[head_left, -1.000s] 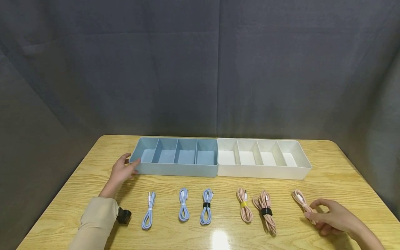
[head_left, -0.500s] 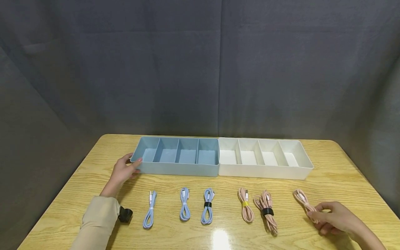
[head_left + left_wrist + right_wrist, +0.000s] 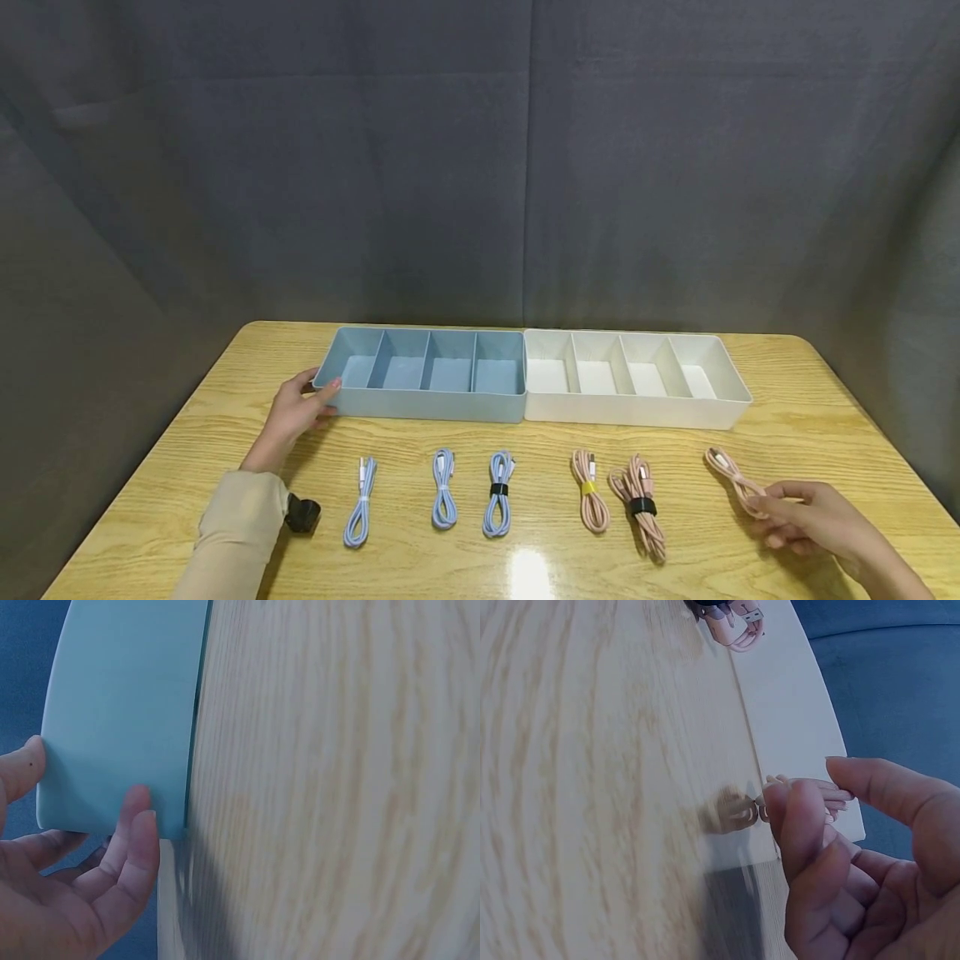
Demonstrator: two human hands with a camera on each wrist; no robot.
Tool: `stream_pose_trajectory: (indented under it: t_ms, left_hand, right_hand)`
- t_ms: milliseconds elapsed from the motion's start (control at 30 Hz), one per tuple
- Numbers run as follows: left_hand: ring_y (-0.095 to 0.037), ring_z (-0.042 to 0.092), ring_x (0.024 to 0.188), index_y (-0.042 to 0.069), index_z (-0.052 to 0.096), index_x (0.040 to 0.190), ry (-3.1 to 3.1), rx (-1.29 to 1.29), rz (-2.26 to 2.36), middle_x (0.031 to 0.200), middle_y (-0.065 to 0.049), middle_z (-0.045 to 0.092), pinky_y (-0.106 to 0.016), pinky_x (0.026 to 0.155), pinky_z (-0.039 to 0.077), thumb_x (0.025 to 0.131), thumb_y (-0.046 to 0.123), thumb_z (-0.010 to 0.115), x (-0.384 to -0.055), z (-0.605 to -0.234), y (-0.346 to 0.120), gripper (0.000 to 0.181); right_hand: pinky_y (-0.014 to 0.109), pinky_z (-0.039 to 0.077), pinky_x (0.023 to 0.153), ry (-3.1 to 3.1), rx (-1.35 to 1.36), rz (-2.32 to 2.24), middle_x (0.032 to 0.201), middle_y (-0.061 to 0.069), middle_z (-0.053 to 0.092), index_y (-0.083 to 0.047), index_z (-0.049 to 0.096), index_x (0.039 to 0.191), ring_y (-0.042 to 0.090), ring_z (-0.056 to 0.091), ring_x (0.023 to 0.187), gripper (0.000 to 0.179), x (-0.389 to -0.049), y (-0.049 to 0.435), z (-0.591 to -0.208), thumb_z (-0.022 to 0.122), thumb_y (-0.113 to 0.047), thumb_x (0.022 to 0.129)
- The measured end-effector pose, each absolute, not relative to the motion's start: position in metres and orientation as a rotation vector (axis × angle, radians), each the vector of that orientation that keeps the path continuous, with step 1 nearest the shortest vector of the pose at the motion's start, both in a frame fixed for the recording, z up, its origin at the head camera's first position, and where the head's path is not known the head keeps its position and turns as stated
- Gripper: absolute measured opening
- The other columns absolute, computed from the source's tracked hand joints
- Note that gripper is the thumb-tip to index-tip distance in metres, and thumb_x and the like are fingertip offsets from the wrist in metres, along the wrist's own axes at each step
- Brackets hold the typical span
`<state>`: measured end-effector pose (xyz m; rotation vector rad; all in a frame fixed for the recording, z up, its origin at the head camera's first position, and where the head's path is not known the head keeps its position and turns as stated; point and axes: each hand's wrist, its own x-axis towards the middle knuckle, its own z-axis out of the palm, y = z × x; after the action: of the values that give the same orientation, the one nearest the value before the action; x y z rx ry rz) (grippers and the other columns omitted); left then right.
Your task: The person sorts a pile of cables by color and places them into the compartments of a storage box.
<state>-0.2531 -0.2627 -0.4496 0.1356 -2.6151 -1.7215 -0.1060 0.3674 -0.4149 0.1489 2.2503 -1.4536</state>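
Observation:
At the left end of the blue divided storage box (image 3: 427,406), my left hand (image 3: 296,407) holds the corner. Its thumb lies at the rim and the other fingers curl by the end wall, as the left wrist view also shows on the box's side (image 3: 124,720). On the right, my right hand (image 3: 813,521) pinches the lower end of a coiled pink charging cable (image 3: 733,477) between thumb and fingers. That cable slants up and left from the fingertips. In the right wrist view my fingers partly hide the cable (image 3: 831,793).
A white divided box (image 3: 637,410) adjoins the blue one. Three coiled blue cables (image 3: 360,508) lie in front at left. Two more pink cables lie right of centre, one with a yellow tie (image 3: 590,496), one with a black strap (image 3: 641,508). A dark curtain (image 3: 480,167) hangs behind.
My right hand has lifted the pink cable slightly and moved a little to the right, with the cable's angle flatter. My left hand has stayed at the blue box's corner.

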Motion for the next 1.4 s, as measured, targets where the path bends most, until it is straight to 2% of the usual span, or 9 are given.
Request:
stream_pose_trajectory:
  t_ms: [200, 367, 600, 767, 967, 1033, 1200, 1267, 1400]
  left_hand:
    - [-0.014, 0.062, 0.071, -0.007, 0.027, 0.138, -2.641, 0.191, -1.731, 0.116, -0.030, 0.040, -0.029, 0.060, 0.053, 0.091, 0.038, 0.054, -0.236, -0.420, -0.247, 0.071]
    - [-0.018, 0.062, 0.075, -0.008, 0.024, 0.139, -2.681, 0.214, -1.709, 0.117, -0.029, 0.039, -0.033, 0.065, 0.054, 0.094, 0.029, 0.050, -0.231, -0.410, -0.242, 0.064]
    - [-0.015, 0.062, 0.074, -0.008, 0.027, 0.138, -2.651, 0.209, -1.720, 0.117, -0.029, 0.041, -0.031, 0.064, 0.054, 0.093, 0.033, 0.051, -0.232, -0.415, -0.243, 0.065]
    - [-0.013, 0.062, 0.072, -0.008, 0.027, 0.138, -2.642, 0.195, -1.722, 0.117, -0.029, 0.040, -0.030, 0.061, 0.053, 0.092, 0.036, 0.053, -0.233, -0.417, -0.244, 0.068]
    - [-0.020, 0.063, 0.077, -0.009, 0.026, 0.138, -2.663, 0.186, -1.706, 0.117, -0.030, 0.040, -0.034, 0.065, 0.054, 0.095, 0.030, 0.050, -0.231, -0.411, -0.242, 0.063]
    - [-0.022, 0.063, 0.077, -0.009, 0.026, 0.138, -2.656, 0.182, -1.699, 0.117, -0.029, 0.040, -0.034, 0.064, 0.054, 0.093, 0.035, 0.051, -0.235, -0.418, -0.245, 0.067]
    - [-0.022, 0.063, 0.078, -0.008, 0.026, 0.139, -2.664, 0.187, -1.698, 0.118, -0.029, 0.040, -0.034, 0.065, 0.054, 0.093, 0.037, 0.051, -0.235, -0.418, -0.245, 0.068]
    - [-0.023, 0.063, 0.080, -0.008, 0.025, 0.138, -2.675, 0.194, -1.703, 0.119, -0.029, 0.040, -0.035, 0.067, 0.054, 0.094, 0.031, 0.050, -0.231, -0.411, -0.242, 0.064]
    - [-0.022, 0.063, 0.079, -0.008, 0.026, 0.138, -2.672, 0.192, -1.710, 0.118, -0.029, 0.040, -0.035, 0.067, 0.054, 0.094, 0.031, 0.050, -0.231, -0.412, -0.243, 0.064]
  right_hand:
    - [0.024, 0.048, 0.051, 2.250, 0.151, -1.508, 0.076, 0.002, 0.067, -0.005, 0.061, 0.091, 0.011, 0.062, 0.063, 0.017, -0.105, 0.366, -0.413, 0.054, -0.021, 0.092]
    - [0.025, 0.049, 0.051, 2.264, 0.161, -1.536, 0.079, 0.003, 0.068, -0.007, 0.063, 0.092, 0.011, 0.063, 0.063, 0.016, -0.105, 0.366, -0.412, 0.054, -0.020, 0.093]
    - [0.027, 0.051, 0.055, 2.313, 0.175, -1.541, 0.081, 0.005, 0.068, -0.005, 0.063, 0.096, 0.014, 0.063, 0.066, 0.022, -0.104, 0.364, -0.407, 0.052, -0.024, 0.094]
    - [0.027, 0.050, 0.055, 2.322, 0.154, -1.575, 0.081, 0.004, 0.068, -0.008, 0.063, 0.095, 0.015, 0.064, 0.068, 0.019, -0.105, 0.363, -0.404, 0.050, -0.022, 0.095]
    - [0.027, 0.051, 0.056, 2.334, 0.119, -1.607, 0.079, 0.002, 0.068, -0.017, 0.064, 0.093, 0.014, 0.065, 0.068, 0.017, -0.106, 0.361, -0.400, 0.048, -0.021, 0.096]
    - [0.028, 0.052, 0.058, 2.343, 0.108, -1.612, 0.080, 0.002, 0.068, -0.017, 0.064, 0.092, 0.014, 0.065, 0.068, 0.017, -0.106, 0.361, -0.399, 0.048, -0.020, 0.096]
    - [0.030, 0.054, 0.060, 2.358, 0.089, -1.639, 0.080, 0.004, 0.068, -0.016, 0.063, 0.093, 0.015, 0.065, 0.069, 0.016, -0.105, 0.358, -0.395, 0.047, -0.018, 0.096]
    - [0.030, 0.054, 0.061, 2.367, 0.090, -1.654, 0.080, 0.004, 0.068, -0.016, 0.063, 0.094, 0.016, 0.065, 0.069, 0.016, -0.105, 0.356, -0.394, 0.047, -0.018, 0.096]
    - [0.030, 0.053, 0.059, 2.414, 0.113, -1.685, 0.079, 0.004, 0.067, -0.013, 0.063, 0.095, 0.017, 0.065, 0.068, 0.016, -0.104, 0.350, -0.391, 0.048, -0.017, 0.096]
